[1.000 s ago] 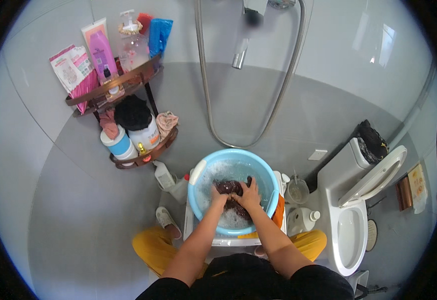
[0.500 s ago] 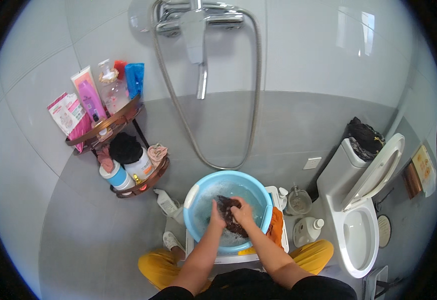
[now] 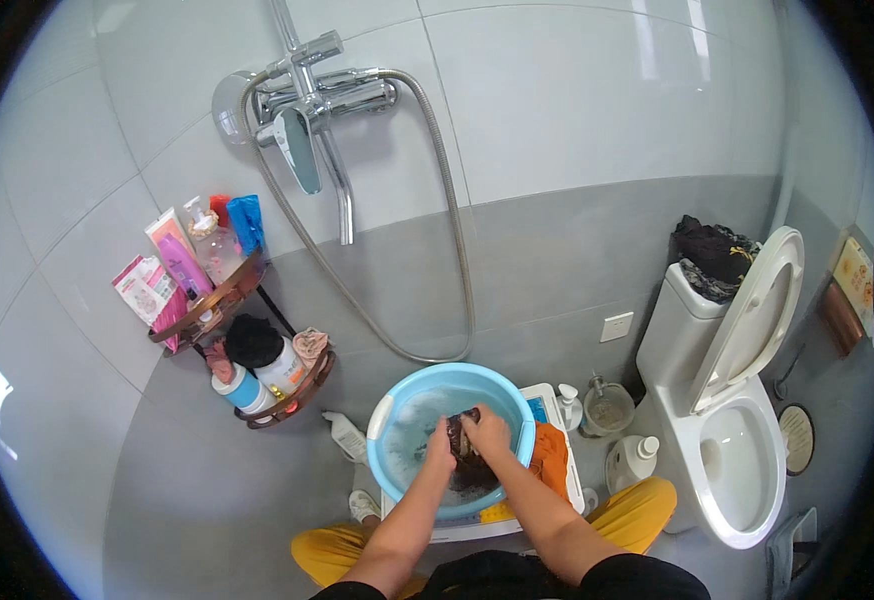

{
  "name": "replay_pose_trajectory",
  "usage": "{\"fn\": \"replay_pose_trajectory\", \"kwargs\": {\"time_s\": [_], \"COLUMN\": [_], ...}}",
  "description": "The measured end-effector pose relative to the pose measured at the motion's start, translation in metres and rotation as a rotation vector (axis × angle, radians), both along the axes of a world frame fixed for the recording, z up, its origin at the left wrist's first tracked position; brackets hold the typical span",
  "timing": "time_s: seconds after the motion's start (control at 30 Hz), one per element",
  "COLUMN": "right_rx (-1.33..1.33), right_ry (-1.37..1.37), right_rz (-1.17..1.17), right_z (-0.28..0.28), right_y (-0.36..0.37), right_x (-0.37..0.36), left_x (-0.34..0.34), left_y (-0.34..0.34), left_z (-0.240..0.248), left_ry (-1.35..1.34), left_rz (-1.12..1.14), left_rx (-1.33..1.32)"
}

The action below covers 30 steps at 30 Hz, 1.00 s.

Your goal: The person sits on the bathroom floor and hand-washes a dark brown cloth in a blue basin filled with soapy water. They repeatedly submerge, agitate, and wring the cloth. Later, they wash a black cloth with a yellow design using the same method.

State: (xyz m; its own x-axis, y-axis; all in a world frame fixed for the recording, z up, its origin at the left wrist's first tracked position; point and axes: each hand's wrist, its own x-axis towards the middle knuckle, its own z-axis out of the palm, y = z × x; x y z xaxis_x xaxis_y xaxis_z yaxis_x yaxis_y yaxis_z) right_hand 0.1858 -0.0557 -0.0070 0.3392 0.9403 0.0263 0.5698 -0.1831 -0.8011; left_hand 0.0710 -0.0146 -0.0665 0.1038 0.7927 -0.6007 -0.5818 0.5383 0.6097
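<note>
Over a light blue basin (image 3: 523, 420) of sudsy water (image 3: 415, 425), both hands hold a wet dark brown cloth (image 3: 469, 468). My left hand (image 3: 440, 452) grips its left side, while my right hand (image 3: 488, 433) has fingers and thumb closed on its upper right part. The lower end of the cloth hangs at the water. What kind of garment it is cannot be made out. The basin rests on a white stand (image 3: 575, 490), with an orange cloth (image 3: 549, 462) lying beside it on the right.
A corner shelf (image 3: 219, 304) with bottles and packets is on the left wall. The shower mixer (image 3: 307, 95) and hose (image 3: 457, 235) hang ahead. To the right are a white jug (image 3: 631, 462), a pump bottle (image 3: 569, 405) and a toilet (image 3: 727, 470). A white bottle (image 3: 347, 437) stands left of the basin.
The view has tilted and shifted, so the mixer sits further left and lower. Both hands still grip the brown cloth, now drawn closer together around its upper part.
</note>
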Motion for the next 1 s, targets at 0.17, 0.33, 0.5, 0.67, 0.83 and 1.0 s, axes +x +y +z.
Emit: {"fn": "replay_pose_trajectory", "kwargs": {"time_s": [0.17,0.33,0.5,0.67,0.83,1.0], "right_rx": [0.088,0.024,-0.152,-0.073,0.12,0.376], "right_ry": [-0.041,-0.128,-0.202,0.259,0.453,0.116], "right_rz": [-0.029,-0.114,-0.2,-0.191,0.004,0.404], "right_z": [-0.032,-0.045,-0.056,-0.043,-0.018,0.007], "right_y": [0.004,-0.002,0.009,0.019,0.0,-0.029], "right_x": [0.011,-0.003,-0.009,-0.025,-0.033,-0.053], "left_x": [-0.022,-0.046,-0.04,-0.058,-0.033,-0.025], "left_y": [-0.019,-0.027,-0.028,-0.01,-0.021,0.003], "left_z": [0.016,-0.034,-0.026,-0.067,0.012,-0.021], "left_ry": [0.43,0.623,0.537,-0.339,-0.525,-0.556], "left_rz": [-0.045,-0.25,0.003,0.353,0.132,-0.01], "left_rx": [0.16,0.141,-0.095,-0.061,-0.044,0.018]}}
